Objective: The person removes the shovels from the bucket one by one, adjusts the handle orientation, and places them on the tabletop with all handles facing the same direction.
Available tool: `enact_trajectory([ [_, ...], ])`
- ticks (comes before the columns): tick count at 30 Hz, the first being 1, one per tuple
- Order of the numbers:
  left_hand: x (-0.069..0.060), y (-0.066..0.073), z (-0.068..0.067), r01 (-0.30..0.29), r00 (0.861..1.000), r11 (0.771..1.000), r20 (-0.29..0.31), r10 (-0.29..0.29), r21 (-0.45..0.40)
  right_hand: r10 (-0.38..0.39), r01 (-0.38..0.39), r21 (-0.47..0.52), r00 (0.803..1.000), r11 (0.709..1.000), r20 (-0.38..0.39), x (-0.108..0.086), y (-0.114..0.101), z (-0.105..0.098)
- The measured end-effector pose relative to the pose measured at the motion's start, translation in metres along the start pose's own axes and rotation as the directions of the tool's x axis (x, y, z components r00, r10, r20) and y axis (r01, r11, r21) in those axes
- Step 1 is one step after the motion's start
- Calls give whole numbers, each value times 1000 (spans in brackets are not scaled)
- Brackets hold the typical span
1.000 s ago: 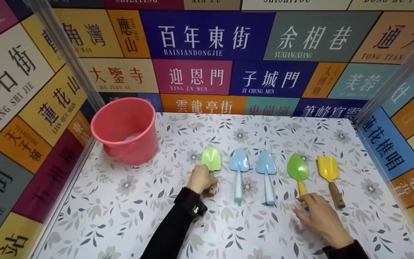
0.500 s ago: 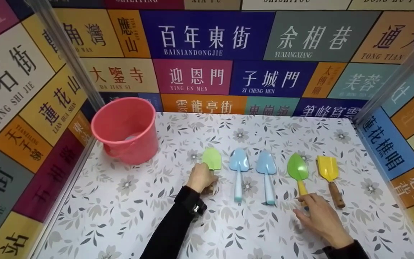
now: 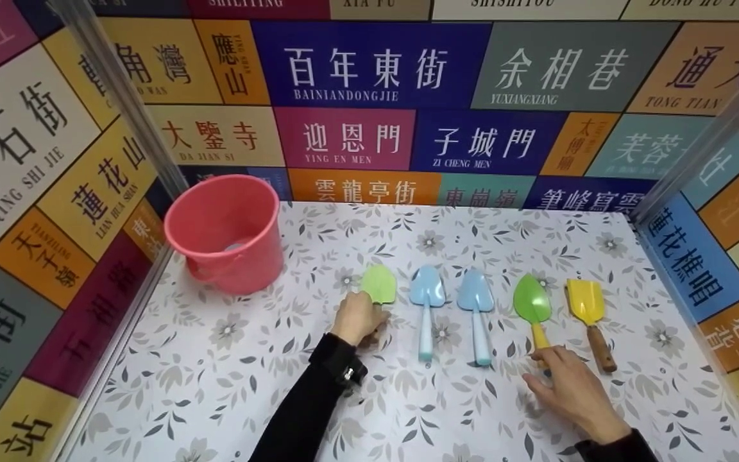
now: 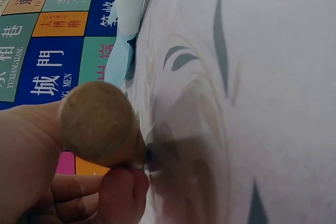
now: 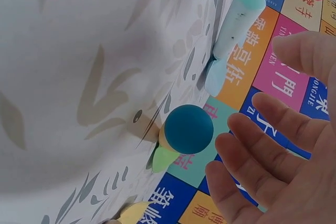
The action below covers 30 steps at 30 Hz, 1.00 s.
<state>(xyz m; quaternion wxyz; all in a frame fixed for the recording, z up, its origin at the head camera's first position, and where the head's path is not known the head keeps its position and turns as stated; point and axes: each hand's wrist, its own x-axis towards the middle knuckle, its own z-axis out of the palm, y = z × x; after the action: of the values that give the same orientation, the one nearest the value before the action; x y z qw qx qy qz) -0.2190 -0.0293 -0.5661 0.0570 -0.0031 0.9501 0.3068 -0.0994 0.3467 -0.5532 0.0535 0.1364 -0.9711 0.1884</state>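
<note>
My left hand [image 3: 355, 319] grips the wooden handle [image 4: 97, 123] of a small trowel with a light green blade [image 3: 379, 283]. In the left wrist view the round butt of that handle faces the camera, with the thumb and fingers about it. My right hand [image 3: 571, 388] hovers at the yellow handle [image 3: 539, 335] of a green-bladed trowel [image 3: 532, 298]. Seen from the right wrist, its fingers [image 5: 252, 153] are spread loosely beside the handle's blue end cap [image 5: 189, 129], apart from it. The green trowel lies on the patterned surface.
Two light blue trowels [image 3: 426, 287] [image 3: 476, 292] lie between the hands. A yellow square-ended shovel [image 3: 586, 300] with a brown handle lies at the right. The pink bucket [image 3: 235, 263] stands at the back left, something pale inside. Printed walls [image 3: 369, 64] enclose the surface [image 3: 228, 385].
The light green trowel has tipped slightly in my left hand, its blade now duller and less of its handle showing. My right hand has stayed nearly still.
</note>
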Motion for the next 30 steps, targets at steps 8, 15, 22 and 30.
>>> enact_trajectory([
  [8, -5, -5, -16, -101, 992, 992, -69, 106, 73, -28, 28, -5, 999, 1000, -40, 0, 0, 2],
  [15, -15, -6, -62, -217, 969, 965, -88, 231, 151, -5, 5, -3, 1000, 1000, -10, 1, -1, 1],
  [22, -24, -9, -123, -306, 909, 913, -204, 364, 268, 12, -12, 0, 1000, 1000, 14, 3, -3, 0],
  [30, -27, -24, -183, -301, 863, 882, -291, 413, 362, -35, 35, 1, 999, 999, -28, 4, -2, 3],
])
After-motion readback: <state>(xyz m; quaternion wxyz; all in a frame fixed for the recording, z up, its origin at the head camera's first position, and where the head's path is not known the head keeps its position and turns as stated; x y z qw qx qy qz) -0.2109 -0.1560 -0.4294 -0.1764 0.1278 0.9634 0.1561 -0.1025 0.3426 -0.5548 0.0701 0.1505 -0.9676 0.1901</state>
